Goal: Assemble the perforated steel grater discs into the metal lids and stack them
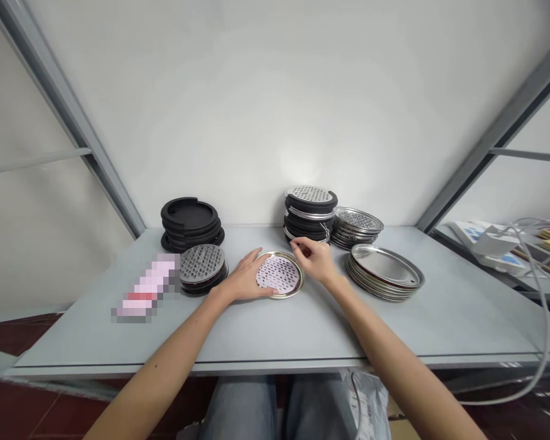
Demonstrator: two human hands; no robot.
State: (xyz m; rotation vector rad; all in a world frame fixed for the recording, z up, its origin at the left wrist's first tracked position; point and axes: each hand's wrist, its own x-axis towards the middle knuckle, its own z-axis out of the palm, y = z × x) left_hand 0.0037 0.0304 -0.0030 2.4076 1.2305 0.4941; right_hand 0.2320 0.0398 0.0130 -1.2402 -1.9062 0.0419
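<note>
A shallow round metal dish [301, 291] lies on the table in front of me, with a pale perforated grater disc [278, 274] inside its rim. My left hand [247, 280] grips the dish from the left, fingers along the far edge and thumb along the near edge. At the dish's far right edge, my right hand [317, 260] is closed with its fingertips pinched together. Whatever those fingertips hold, if anything, is hidden. Just left of my left hand stands a stack of grey grater discs [202, 264]. Stacked metal dishes [385, 269] stand right of my right hand.
Black rings or lids [190, 220] are piled at the back left. A tall stack of black rings and metal discs [310, 208] stands at the back, beside more perforated metal plates [357, 221]. A blurred pink item [149, 287] lies left. A white cable [543, 330] hangs at right.
</note>
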